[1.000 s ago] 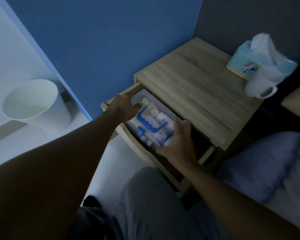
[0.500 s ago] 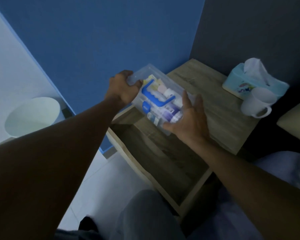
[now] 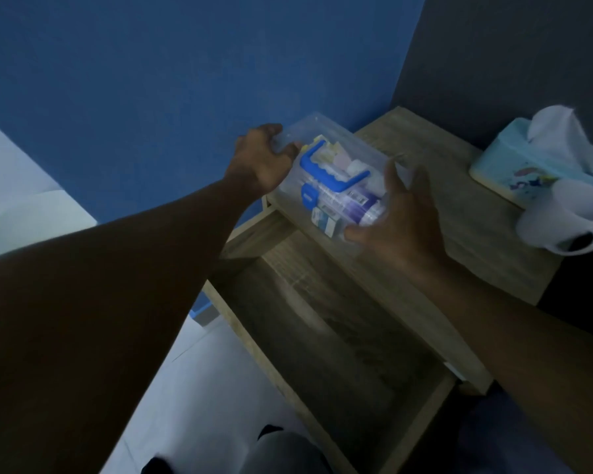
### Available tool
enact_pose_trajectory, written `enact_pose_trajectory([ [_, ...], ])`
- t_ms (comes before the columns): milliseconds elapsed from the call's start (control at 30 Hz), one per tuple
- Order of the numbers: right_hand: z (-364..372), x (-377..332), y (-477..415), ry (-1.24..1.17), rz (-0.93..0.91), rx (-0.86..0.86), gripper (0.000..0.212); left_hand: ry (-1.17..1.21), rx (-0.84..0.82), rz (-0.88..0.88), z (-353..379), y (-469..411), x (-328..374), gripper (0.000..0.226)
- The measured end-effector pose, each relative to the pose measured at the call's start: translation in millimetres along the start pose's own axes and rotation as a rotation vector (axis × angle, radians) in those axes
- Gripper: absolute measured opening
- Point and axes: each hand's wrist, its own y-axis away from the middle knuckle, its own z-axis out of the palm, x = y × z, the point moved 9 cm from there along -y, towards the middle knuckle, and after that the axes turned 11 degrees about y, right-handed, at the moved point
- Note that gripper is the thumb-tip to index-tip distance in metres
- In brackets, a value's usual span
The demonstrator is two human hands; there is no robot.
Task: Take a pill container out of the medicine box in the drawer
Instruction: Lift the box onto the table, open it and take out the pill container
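Above drawer (image 3: 322, 336) | both hands clamp medicine box (image 3: 332, 186) ends: left hand (image 3: 264, 159), right hand (image 3: 401, 213) | risk: box tilts, slips, spills

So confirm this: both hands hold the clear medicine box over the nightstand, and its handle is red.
The handle is wrong: the head view shows a blue handle on the clear medicine box. The rest stands: the left hand and right hand hold it over the nightstand.

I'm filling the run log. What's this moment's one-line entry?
medicine box: held by both hands over nightstand top | left hand | right hand | drawer: open | lid: closed
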Motion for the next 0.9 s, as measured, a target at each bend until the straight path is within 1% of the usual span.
enact_pose_trajectory([
  [33,1.4,-0.6,-1.4,0.011,0.000,-0.021,0.125,0.006,-0.001,-0.008,1.1,-1.1,-2.7,0.046],
  [100,3.1,-2.8,-4.5,0.058,-0.023,-0.055,0.127,-0.001,0.008,-0.033,1.4,-0.9,-7.1,0.064],
  [200,-5.7,-10.7,-5.7,0.182,-0.134,-0.008,0.123,-0.059,0.049,-0.033,-0.4,5.9,-4.3,0.071],
  [233,-9.8,-15.1,-3.4,0.186,-0.191,0.023,0.117,-0.073,0.064,-0.035,-1.2,10.9,-2.8,0.070],
  [267,-12.9,-20.3,0.0,0.170,-0.255,0.051,0.107,-0.083,0.077,-0.026,-1.5,17.1,-0.3,0.069],
  [333,-15.2,-29.0,8.2,0.143,-0.369,0.087,0.082,-0.085,0.097,0.030,-0.8,32.4,6.3,0.061],
  [367,-15.2,-31.1,11.0,0.143,-0.400,0.093,0.074,-0.084,0.101,0.065,0.4,40.2,8.9,0.056],
  [433,-15.8,-32.8,12.4,0.149,-0.420,0.105,0.068,-0.091,0.107,0.079,2.7,52.3,6.4,0.045],
  [467,-16.1,-33.7,12.1,0.158,-0.423,0.112,0.067,-0.104,0.100,0.041,5.3,55.8,0.6,0.042],
  [567,-16.5,-36.3,11.9,0.182,-0.426,0.125,0.067,-0.145,0.013,-0.161,20.4,67.0,-24.5,0.038],
  [600,-15.8,-36.4,11.5,0.182,-0.424,0.120,0.068,-0.093,-0.003,-0.219,25.8,70.5,-30.7,0.036],
  [633,-14.8,-35.9,10.8,0.178,-0.421,0.112,0.068,0.031,-0.006,-0.293,31.8,73.7,-38.6,0.034],
  [733,-13.8,-34.4,6.8,0.147,-0.403,0.097,0.068,0.603,0.058,-0.553,49.8,83.0,-58.2,0.021],
  [800,-15.5,-34.3,5.0,0.134,-0.398,0.103,0.067,0.883,0.135,-0.664,54.7,86.2,-62.5,0.016],
  [833,-16.4,-34.4,4.7,0.131,-0.397,0.110,0.066,0.968,0.143,-0.693,56.9,86.4,-61.7,0.015],
  [900,-17.0,-34.2,4.7,0.133,-0.391,0.120,0.066,1.035,0.104,-0.716,63.5,84.3,-55.4,0.015],
])
